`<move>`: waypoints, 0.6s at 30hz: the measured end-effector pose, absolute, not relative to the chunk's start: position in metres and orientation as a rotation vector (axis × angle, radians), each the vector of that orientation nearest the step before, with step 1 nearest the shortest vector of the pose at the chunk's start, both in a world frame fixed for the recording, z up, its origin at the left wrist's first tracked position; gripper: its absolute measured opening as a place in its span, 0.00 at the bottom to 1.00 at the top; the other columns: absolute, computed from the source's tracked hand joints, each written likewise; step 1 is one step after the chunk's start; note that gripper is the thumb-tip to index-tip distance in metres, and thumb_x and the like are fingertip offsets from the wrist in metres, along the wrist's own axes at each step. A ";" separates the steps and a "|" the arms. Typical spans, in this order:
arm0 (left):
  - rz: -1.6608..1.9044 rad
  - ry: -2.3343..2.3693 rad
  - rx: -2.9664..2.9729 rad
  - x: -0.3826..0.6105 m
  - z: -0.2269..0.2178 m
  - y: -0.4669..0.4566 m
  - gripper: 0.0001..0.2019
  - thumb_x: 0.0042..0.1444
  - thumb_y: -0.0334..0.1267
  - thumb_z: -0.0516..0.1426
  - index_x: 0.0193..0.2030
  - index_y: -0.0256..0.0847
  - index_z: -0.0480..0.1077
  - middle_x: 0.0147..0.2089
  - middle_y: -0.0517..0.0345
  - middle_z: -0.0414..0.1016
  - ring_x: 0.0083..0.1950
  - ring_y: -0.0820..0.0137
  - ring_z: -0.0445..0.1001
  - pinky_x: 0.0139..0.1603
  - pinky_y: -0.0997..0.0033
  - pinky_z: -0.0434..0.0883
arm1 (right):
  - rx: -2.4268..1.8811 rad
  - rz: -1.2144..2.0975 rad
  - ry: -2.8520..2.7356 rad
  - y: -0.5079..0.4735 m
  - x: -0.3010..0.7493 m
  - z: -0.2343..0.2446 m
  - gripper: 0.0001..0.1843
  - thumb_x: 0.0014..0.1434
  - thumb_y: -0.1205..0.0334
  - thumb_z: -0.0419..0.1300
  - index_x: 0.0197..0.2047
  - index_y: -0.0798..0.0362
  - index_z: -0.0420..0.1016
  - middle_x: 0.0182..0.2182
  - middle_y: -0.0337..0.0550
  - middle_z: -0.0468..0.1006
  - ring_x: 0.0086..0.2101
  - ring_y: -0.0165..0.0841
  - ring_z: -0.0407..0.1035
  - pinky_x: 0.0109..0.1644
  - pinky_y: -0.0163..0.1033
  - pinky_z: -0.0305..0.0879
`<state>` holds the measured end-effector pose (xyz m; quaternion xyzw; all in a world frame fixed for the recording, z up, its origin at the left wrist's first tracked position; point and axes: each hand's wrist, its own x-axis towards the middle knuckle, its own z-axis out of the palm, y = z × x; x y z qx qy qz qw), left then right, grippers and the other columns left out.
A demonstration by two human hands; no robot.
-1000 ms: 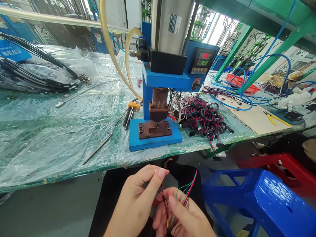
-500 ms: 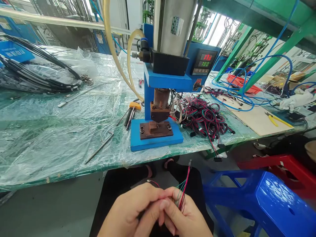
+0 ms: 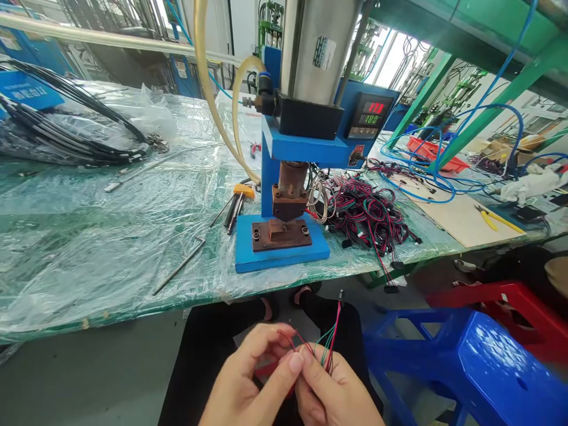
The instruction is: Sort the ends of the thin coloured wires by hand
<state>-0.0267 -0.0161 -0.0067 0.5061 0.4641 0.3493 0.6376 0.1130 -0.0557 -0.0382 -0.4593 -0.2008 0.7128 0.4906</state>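
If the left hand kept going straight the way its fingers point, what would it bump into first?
The left hand points up and to the right, so its fingertips would first meet the thin colored wires pinched between both hands, right against the right hand. Depth is hard to judge.

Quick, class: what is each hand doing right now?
Left hand: closed, pinching the thin coloured wires.
Right hand: closed, gripping the same wires.

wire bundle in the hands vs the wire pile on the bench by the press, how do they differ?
The wire bundle is a few strands, pinched between the left hand and right hand above the lap; the wire pile is a large tangled heap lying loose on the plastic-covered bench, right of the blue press. The bundle's strands fan upward; the pile sprawls, some leads hanging over the edge. Both show red, green and black leads.
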 end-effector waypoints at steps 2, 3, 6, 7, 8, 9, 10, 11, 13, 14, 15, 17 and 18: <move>0.730 0.945 1.131 -0.024 -0.005 -0.012 0.12 0.64 0.48 0.62 0.36 0.43 0.80 0.41 0.52 0.79 0.44 0.60 0.78 0.47 0.72 0.76 | -1.083 1.776 -0.451 -0.055 0.111 -0.036 0.35 0.48 0.27 0.69 0.22 0.52 0.66 0.09 0.24 0.55 0.12 0.18 0.43 0.16 0.28 0.43; 0.717 0.940 1.133 -0.024 -0.004 -0.010 0.14 0.64 0.48 0.61 0.33 0.42 0.80 0.40 0.52 0.78 0.44 0.60 0.78 0.46 0.73 0.76 | -1.072 1.783 -0.407 -0.054 0.111 -0.035 0.36 0.47 0.27 0.70 0.21 0.52 0.65 0.10 0.25 0.56 0.12 0.19 0.45 0.16 0.28 0.43; 0.702 0.960 1.102 -0.025 -0.005 -0.006 0.15 0.65 0.49 0.61 0.33 0.42 0.81 0.40 0.52 0.78 0.44 0.61 0.78 0.46 0.73 0.75 | -1.025 1.791 -0.331 -0.053 0.111 -0.035 0.35 0.46 0.29 0.73 0.21 0.52 0.65 0.11 0.27 0.59 0.12 0.19 0.48 0.17 0.28 0.44; 0.689 0.940 1.086 -0.026 -0.006 -0.006 0.15 0.64 0.50 0.61 0.35 0.42 0.82 0.40 0.52 0.78 0.43 0.61 0.78 0.46 0.72 0.76 | -1.013 1.790 -0.327 -0.053 0.112 -0.037 0.34 0.45 0.32 0.74 0.23 0.52 0.65 0.11 0.27 0.60 0.12 0.19 0.48 0.17 0.28 0.45; 0.681 0.913 1.073 -0.027 -0.009 -0.006 0.14 0.63 0.50 0.62 0.36 0.42 0.82 0.40 0.52 0.79 0.44 0.60 0.78 0.47 0.71 0.76 | -1.006 1.787 -0.331 -0.053 0.112 -0.039 0.33 0.45 0.33 0.75 0.24 0.52 0.65 0.11 0.27 0.61 0.12 0.19 0.48 0.17 0.28 0.46; 0.679 0.885 1.068 -0.028 -0.011 -0.006 0.14 0.62 0.50 0.64 0.37 0.42 0.83 0.41 0.52 0.79 0.44 0.60 0.79 0.48 0.71 0.77 | -1.003 1.785 -0.340 -0.054 0.113 -0.041 0.32 0.45 0.35 0.76 0.25 0.51 0.65 0.11 0.27 0.62 0.12 0.19 0.49 0.17 0.28 0.47; 0.678 0.868 1.067 -0.029 -0.014 -0.006 0.13 0.61 0.49 0.65 0.37 0.42 0.83 0.42 0.52 0.79 0.45 0.60 0.79 0.49 0.70 0.77 | -1.004 1.781 -0.341 -0.055 0.114 -0.043 0.32 0.45 0.35 0.77 0.26 0.51 0.66 0.11 0.27 0.62 0.12 0.19 0.49 0.18 0.28 0.48; 0.684 0.865 1.062 -0.029 -0.016 -0.007 0.12 0.60 0.49 0.66 0.37 0.42 0.83 0.43 0.52 0.79 0.46 0.60 0.79 0.50 0.70 0.77 | -1.006 1.774 -0.337 -0.055 0.115 -0.044 0.32 0.45 0.36 0.77 0.27 0.51 0.66 0.11 0.27 0.63 0.12 0.20 0.49 0.18 0.28 0.48; 0.694 0.890 1.021 -0.029 -0.018 -0.007 0.11 0.58 0.48 0.68 0.35 0.42 0.83 0.42 0.53 0.79 0.45 0.61 0.79 0.51 0.71 0.77 | -1.009 1.776 -0.343 -0.057 0.117 -0.045 0.31 0.45 0.35 0.76 0.28 0.52 0.68 0.11 0.27 0.63 0.12 0.20 0.49 0.18 0.28 0.48; 0.696 0.913 0.982 -0.029 -0.018 -0.008 0.11 0.57 0.48 0.69 0.35 0.42 0.83 0.41 0.54 0.80 0.45 0.62 0.80 0.49 0.72 0.77 | -1.006 1.780 -0.343 -0.057 0.117 -0.045 0.31 0.46 0.35 0.76 0.29 0.52 0.70 0.11 0.27 0.63 0.12 0.20 0.49 0.18 0.28 0.47; 0.698 0.940 0.929 -0.028 -0.017 -0.008 0.12 0.56 0.49 0.69 0.36 0.42 0.83 0.39 0.54 0.80 0.44 0.63 0.80 0.47 0.73 0.77 | -1.001 1.785 -0.344 -0.058 0.118 -0.044 0.31 0.46 0.35 0.76 0.31 0.53 0.71 0.11 0.27 0.62 0.12 0.20 0.48 0.18 0.28 0.46; 0.732 0.970 0.818 -0.025 -0.015 -0.010 0.15 0.54 0.51 0.70 0.36 0.41 0.82 0.37 0.54 0.82 0.42 0.64 0.80 0.44 0.75 0.78 | -0.995 1.788 -0.344 -0.059 0.117 -0.042 0.31 0.47 0.34 0.75 0.33 0.54 0.74 0.10 0.25 0.61 0.13 0.20 0.47 0.18 0.29 0.45; 0.759 0.974 0.763 -0.024 -0.014 -0.010 0.16 0.53 0.52 0.71 0.37 0.41 0.81 0.37 0.53 0.83 0.41 0.64 0.81 0.43 0.75 0.78 | -0.997 1.780 -0.327 -0.060 0.116 -0.041 0.31 0.47 0.35 0.76 0.34 0.54 0.75 0.10 0.25 0.60 0.13 0.20 0.47 0.19 0.28 0.45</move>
